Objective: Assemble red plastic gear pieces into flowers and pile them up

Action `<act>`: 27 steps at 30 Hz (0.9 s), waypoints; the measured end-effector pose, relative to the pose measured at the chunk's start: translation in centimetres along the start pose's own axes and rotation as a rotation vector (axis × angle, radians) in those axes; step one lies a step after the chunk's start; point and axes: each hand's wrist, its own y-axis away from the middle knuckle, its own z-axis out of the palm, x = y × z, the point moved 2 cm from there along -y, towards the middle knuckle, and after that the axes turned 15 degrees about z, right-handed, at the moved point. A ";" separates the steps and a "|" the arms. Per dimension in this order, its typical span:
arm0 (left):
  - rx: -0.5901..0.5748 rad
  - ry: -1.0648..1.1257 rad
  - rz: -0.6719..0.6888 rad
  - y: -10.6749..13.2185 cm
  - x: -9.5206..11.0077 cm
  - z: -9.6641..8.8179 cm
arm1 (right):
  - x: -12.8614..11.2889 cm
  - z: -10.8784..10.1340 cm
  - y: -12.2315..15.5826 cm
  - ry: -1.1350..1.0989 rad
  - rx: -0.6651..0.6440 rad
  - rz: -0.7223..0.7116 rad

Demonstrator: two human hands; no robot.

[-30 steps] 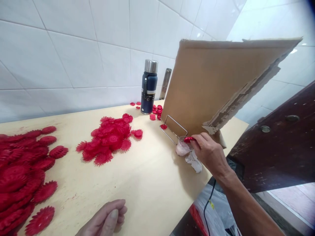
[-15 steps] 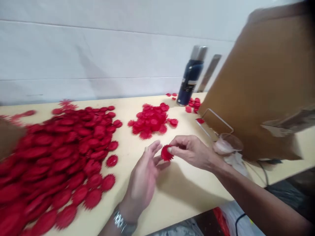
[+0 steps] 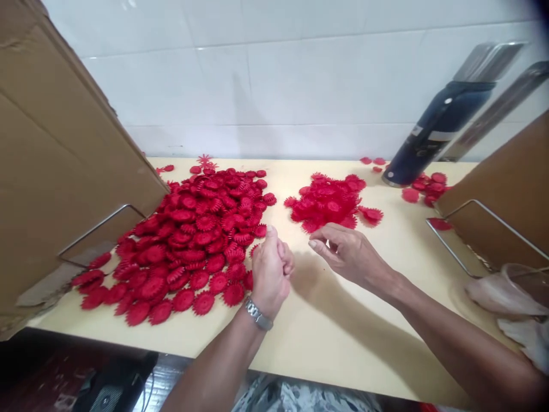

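Nearest: patterned cloth (image 3: 304, 396), nr side & R of the big pile (image 3: 201, 237), below the edge of the cream table (image 3: 330, 357). Left wrist w/ silver watch (image 3: 258, 314); left hand (image 3: 271, 269) just R of big pile, fingers curled in a fist, thumb on top; can't tell if a disc's inside. Right hand (image 3: 349, 252) further R of big pile, apart from left, above table; fingers loosely bent, small gap btwn thumb & index. Far R of big pile: white tissue (image 3: 525, 337), then clear cup (image 3: 500, 292), partly cut off.

Big pile = toothed red discs, heaped, a few loose at its edges. Small pile (image 3: 328, 200), same discs, R of big pile, just past right hand. Wire stand + cardboard (image 3: 64, 160) L of big pile; 2nd wire stand (image 3: 448, 249) + cardboard far R.

Further: few more discs (image 3: 429, 186) well R of big pile, by blue flask (image 3: 437, 137) w/ silver cap. Metal strip (image 3: 500, 114) beside flask. Tiled wall (image 3: 317, 86) behind big pile.
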 end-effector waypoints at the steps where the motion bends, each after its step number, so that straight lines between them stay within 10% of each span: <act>1: 0.018 -0.001 0.001 -0.4 -0.2 0.2 | -0.2 0.0 -0.2 -0.040 -0.002 0.008; 8: 0.078 0.007 0.086 -2.2 -2.6 2.8 | -1.6 2.2 -5.0 -0.426 0.094 0.196; 13: 0.104 0.304 0.085 -1.5 -3.6 4.5 | -2.2 5.4 -7.1 -0.442 -0.065 0.174; 27: -0.071 0.365 -0.138 -2.6 -2.8 3.2 | -3.6 5.4 0.0 -0.555 -0.149 0.293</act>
